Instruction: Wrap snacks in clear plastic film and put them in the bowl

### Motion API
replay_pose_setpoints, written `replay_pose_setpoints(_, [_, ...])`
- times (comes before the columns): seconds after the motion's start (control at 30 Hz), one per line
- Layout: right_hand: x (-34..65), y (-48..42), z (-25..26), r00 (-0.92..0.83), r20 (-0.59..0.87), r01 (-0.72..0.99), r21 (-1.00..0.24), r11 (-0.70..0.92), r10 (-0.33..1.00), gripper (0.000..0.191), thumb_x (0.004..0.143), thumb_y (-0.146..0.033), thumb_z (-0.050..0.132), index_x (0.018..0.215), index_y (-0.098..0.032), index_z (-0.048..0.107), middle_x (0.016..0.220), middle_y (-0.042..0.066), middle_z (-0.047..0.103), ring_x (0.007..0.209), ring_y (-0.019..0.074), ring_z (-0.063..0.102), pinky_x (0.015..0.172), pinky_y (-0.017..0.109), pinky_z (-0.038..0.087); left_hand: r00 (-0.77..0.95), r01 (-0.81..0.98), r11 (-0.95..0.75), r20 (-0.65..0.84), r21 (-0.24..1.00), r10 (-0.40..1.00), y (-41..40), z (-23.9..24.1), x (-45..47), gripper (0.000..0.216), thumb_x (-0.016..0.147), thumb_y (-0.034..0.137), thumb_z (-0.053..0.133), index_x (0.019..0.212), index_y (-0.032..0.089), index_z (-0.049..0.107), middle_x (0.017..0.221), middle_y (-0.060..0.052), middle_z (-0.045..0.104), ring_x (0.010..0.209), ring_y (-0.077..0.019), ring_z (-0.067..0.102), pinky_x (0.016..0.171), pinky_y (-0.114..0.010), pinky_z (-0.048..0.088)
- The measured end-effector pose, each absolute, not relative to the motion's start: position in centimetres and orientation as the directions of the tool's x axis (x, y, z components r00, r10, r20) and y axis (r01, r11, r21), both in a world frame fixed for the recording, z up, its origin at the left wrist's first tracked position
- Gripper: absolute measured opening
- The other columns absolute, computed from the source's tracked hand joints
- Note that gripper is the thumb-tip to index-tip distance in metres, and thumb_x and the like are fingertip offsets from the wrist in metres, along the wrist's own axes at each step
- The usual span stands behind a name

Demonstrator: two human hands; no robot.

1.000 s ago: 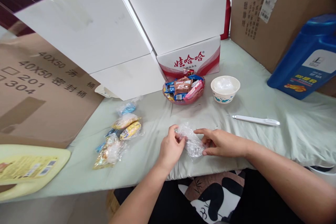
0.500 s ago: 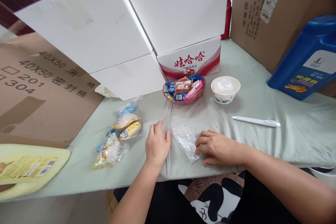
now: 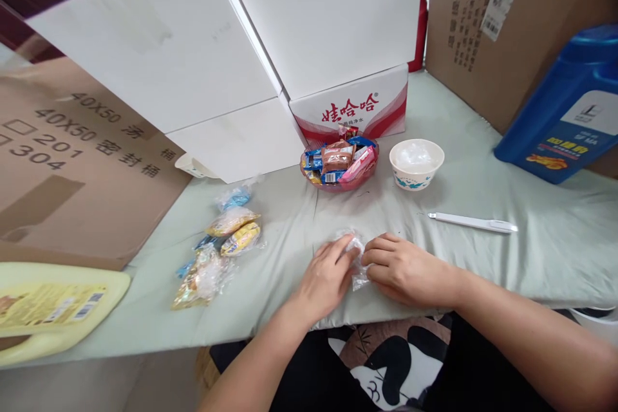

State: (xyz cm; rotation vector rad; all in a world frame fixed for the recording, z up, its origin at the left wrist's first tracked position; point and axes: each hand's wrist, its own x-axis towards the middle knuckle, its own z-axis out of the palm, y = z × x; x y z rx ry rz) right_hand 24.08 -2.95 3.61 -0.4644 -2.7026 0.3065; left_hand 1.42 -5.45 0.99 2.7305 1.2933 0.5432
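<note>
A crumpled clear plastic bag lies on the cloth near the table's front edge, partly covered by both hands. My left hand is on its left side, with fingers bent over the plastic. From the right, my right hand grips the bag's edge with curled fingers; the fingertips are partly hidden. Several snack packs in clear plastic lie to the left. Behind the hands stands a pink clear basket of wrapped snacks. To its right is a patterned paper bowl with clear plastic inside.
A white utility knife lies at the right. Beyond it stands a blue jug. A pale yellow bottle lies at the left front. White boxes and brown cartons line the back and sides of the cloth-covered table.
My left hand has moved right, from the bare cloth onto the plastic bag. The bag is now bunched between both hands. My right hand has stayed at its right edge.
</note>
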Motion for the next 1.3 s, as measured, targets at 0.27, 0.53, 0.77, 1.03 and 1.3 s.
replay_pose_setpoints(0.27, [24.3,-2.7,3.6,-0.808,0.244,0.371,-0.496,0.785,0.536,0.018,0.095,-0.020,0.041,0.097,-0.017,0.058,0.082,0.005,0.065,0.068,0.0150,0.057,0.061,0.026,0.038,0.635,0.506,-0.754,0.411,0.419,0.654,-5.7,0.1,1.9,0.038,0.079,-0.003,0.040,0.101,0.016,0.063,0.107,-0.010,0.067,0.124,-0.0233,0.055,0.100,-0.042,0.052])
replay_pose_setpoints(0.53, [22.3,-1.4,1.1,-0.587,0.209,0.715,-0.320,0.622,0.782,0.021,0.099,-0.027,0.044,0.094,-0.016,0.061,0.085,0.007,0.067,0.076,0.0175,0.062,0.063,0.027,0.035,0.580,0.512,-0.719,0.429,0.470,0.693,-5.6,0.1,2.0,0.025,0.083,0.000,0.042,0.083,0.018,0.060,0.091,-0.009,0.062,0.110,-0.0235,0.058,0.089,-0.040,0.056])
replay_pose_setpoints(0.77, [21.5,-1.4,0.3,-0.579,0.159,0.768,-0.223,0.600,0.800,0.022,0.099,-0.029,0.044,0.094,-0.016,0.061,0.087,0.006,0.066,0.079,0.0181,0.062,0.063,0.029,0.034,0.521,0.585,-0.790,0.663,0.182,0.538,-6.2,0.4,2.3,0.033,0.080,0.000,0.044,0.104,0.017,0.059,0.106,-0.011,0.063,0.108,-0.0235,0.058,0.087,-0.039,0.052])
replay_pose_setpoints(1.03, [22.2,-0.9,1.0,-0.431,0.130,0.861,-0.237,0.450,0.893,0.017,0.095,-0.028,0.051,0.098,-0.015,0.062,0.094,0.010,0.065,0.087,0.0221,0.060,0.068,0.030,0.040,0.551,0.670,-0.688,0.433,0.280,0.713,-5.7,0.2,2.9,0.012,0.089,0.016,0.053,0.086,0.019,0.064,0.094,-0.005,0.070,0.098,-0.0221,0.062,0.087,-0.039,0.047])
replay_pose_setpoints(1.3, [22.4,-1.5,0.8,-0.746,0.327,0.498,-0.304,0.812,0.581,0.017,0.094,-0.019,0.050,0.097,-0.016,0.066,0.103,0.009,0.066,0.099,0.0212,0.054,0.085,0.034,0.041,0.554,0.641,-0.682,0.404,0.351,0.728,-5.5,0.0,2.5,0.007,0.084,0.015,0.061,0.089,0.018,0.064,0.098,-0.007,0.067,0.101,-0.0237,0.058,0.090,-0.041,0.050])
